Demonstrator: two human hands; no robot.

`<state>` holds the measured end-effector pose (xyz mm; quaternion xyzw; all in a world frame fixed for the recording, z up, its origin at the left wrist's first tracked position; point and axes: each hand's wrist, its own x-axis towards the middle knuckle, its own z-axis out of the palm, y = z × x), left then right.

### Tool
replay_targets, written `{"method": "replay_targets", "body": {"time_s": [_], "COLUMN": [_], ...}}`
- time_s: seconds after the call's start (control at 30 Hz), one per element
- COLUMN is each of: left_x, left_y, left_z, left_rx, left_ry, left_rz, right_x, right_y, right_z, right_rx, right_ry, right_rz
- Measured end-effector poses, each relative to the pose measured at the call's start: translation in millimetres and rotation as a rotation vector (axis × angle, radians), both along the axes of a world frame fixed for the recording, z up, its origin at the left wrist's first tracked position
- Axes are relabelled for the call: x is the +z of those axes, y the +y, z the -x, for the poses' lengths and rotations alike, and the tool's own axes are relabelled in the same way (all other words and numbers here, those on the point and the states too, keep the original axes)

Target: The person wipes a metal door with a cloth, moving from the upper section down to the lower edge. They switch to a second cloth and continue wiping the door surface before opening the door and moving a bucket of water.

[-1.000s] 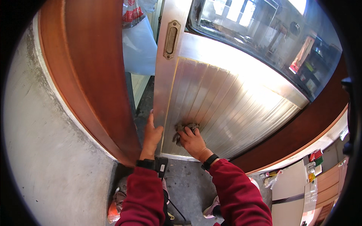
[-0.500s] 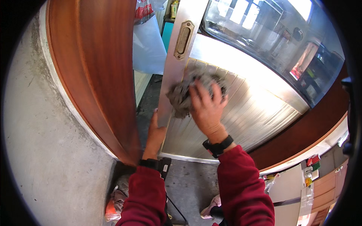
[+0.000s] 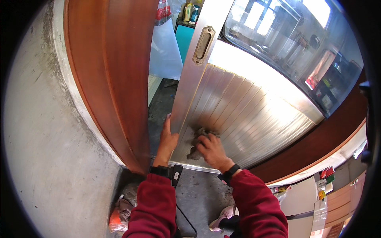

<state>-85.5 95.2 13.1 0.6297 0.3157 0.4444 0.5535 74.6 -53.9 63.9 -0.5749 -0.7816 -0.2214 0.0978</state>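
Observation:
A metal sliding door with a ribbed lower panel, a glass upper pane and a recessed handle stands partly open before me. My left hand is closed on the door's left edge, low down. My right hand presses a grey-brown rag against the lower ribbed panel, fingers bent over it and slightly blurred, just right of my left hand.
A reddish wooden frame and concrete wall are on the left. Through the gap hangs a plastic bag near bottles. A bundle in plastic lies low left. Pale cabinets are at lower right.
My right hand and rag went up the panel, then came back down to near its bottom. My left hand stays on the edge. The view has shifted, showing more of the room behind.

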Motion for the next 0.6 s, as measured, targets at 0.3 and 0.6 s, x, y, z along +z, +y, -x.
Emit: {"method": "replay_targets", "body": {"time_s": [0.3,0.6], "left_x": [-0.5,8.8], "left_y": [-0.6,-2.7], "left_z": [-3.3,3.2], "left_rx": [0.016,-0.005], "left_ry": [0.027,-0.008], "left_rz": [0.007,0.037], "right_x": [160.0,55.8], "right_y": [17.6,60.8], "right_z": [6.2,18.5], "right_rx": [-0.144,-0.217], "right_ry": [0.050,-0.216], "right_rz": [-0.663,-0.615]}}
